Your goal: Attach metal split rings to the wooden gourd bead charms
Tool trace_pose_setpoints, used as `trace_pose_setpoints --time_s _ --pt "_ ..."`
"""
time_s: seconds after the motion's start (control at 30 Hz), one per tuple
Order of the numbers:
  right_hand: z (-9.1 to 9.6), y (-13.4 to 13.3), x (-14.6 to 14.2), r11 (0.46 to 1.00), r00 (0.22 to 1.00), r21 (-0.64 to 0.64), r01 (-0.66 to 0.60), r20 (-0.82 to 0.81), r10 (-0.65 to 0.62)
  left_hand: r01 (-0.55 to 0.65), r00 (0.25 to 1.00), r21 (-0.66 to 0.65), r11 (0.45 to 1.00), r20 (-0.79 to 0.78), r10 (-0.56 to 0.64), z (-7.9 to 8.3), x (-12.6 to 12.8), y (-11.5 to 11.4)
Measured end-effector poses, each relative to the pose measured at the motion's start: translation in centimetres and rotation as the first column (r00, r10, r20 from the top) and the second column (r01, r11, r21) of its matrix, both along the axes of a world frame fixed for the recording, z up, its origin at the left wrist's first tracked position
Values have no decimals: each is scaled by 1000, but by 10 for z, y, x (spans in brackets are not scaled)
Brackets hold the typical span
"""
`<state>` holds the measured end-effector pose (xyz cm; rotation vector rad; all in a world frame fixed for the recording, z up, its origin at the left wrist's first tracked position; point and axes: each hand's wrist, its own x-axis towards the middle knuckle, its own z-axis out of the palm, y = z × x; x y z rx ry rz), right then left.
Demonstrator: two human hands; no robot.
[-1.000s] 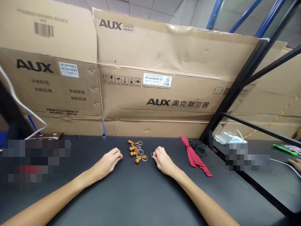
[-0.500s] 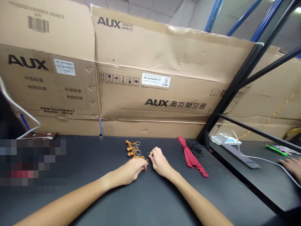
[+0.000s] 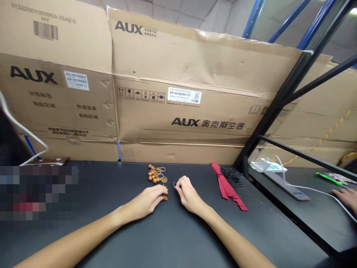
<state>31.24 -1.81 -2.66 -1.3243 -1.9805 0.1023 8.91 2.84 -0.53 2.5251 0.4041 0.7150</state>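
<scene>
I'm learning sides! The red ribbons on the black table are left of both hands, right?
No: the red ribbons lie to the right of the left hand and right hand, not the left, on the black table; the head view shows it.

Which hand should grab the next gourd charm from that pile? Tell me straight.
Probably left: the left hand lies nearer the gourd charms, while the right hand seems to pinch a metal ring.
</scene>
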Motion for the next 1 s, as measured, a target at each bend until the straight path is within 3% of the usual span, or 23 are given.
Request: trace_pose_setpoints --time_s 0.13,0.27,0.5,0.73,0.9,1.0 --pt "6 -14 -16 991 986 -39 -128 -109 123 -77 997 -55 996 14 78 0 -23 -15" --pt "11 -23 -34 971 962 -59 -232 -161 220 -212 975 -187 959 22 220 0 -30 -15" --pt "4 -10 -48 967 940 -38 -252 -245 235 -276 950 -361 891 37 310 -5 -24 -6" --pt "5 -5 -52 978 938 -73 -194 -305 164 -246 962 -324 914 34 271 1 -25 -9" --pt "9 -10 -53 969 933 -97 -226 -309 187 -282 953 -264 922 34 301 3 -23 -12" --pt "12 -14 -54 963 934 -133 -234 -307 184 -300 945 -298 906 39 326 2 -23 -12"
